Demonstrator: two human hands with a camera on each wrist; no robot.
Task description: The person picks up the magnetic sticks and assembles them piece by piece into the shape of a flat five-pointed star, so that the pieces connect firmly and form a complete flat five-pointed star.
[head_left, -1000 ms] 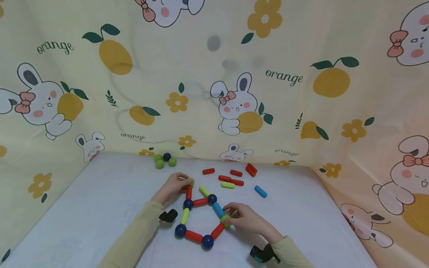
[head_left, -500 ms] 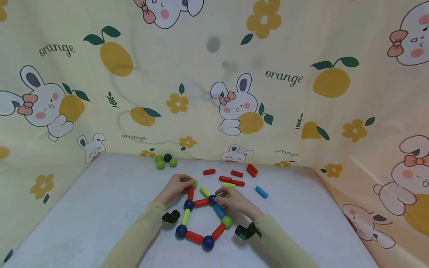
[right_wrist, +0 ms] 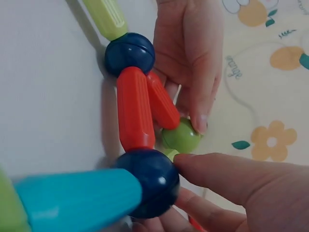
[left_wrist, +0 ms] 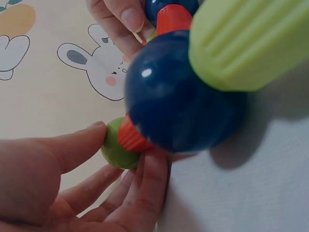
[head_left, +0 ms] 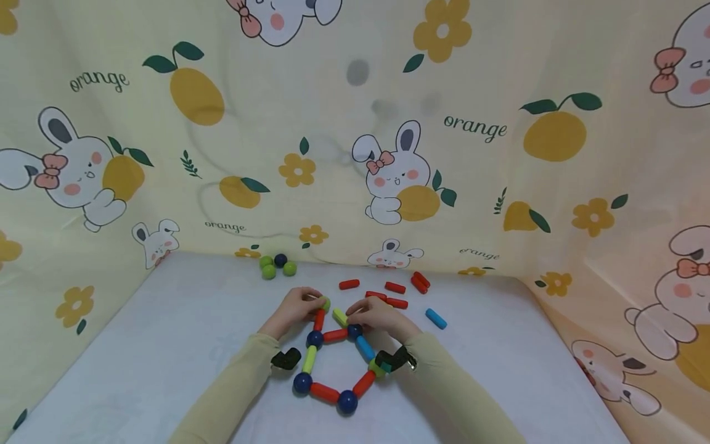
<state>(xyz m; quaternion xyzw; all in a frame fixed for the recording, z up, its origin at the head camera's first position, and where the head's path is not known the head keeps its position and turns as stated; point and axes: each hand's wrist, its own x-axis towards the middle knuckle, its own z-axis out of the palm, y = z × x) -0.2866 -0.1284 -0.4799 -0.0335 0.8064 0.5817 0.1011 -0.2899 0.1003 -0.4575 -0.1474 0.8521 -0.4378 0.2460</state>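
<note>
A ring of magnetic sticks and balls lies on the table. From its upper left navy ball [head_left: 315, 338] a red stick [head_left: 318, 320] leads to a green ball [left_wrist: 114, 145], which my left hand [head_left: 296, 309] pinches between thumb and fingers. At the upper right navy ball [right_wrist: 147, 181], my right hand [head_left: 378, 314] pinches a yellow-green stick [head_left: 340, 317], partly hidden by the fingers. A red stick [right_wrist: 135, 108] joins these two navy balls. A blue stick [head_left: 365, 348] runs down to another green ball [head_left: 377, 369], partly covered by the right wrist camera.
Several loose red sticks [head_left: 395, 287] and a blue stick [head_left: 436, 318] lie behind and right of the ring. Green balls and one navy ball [head_left: 280, 260] sit at the back left. A patterned cloth [head_left: 333, 203] stands behind the white table [head_left: 166, 345].
My right hand has left the green ball at the ring's right side and moved up and left to the yellow-green stick. My left hand stays on its green ball, which has shifted slightly right.
</note>
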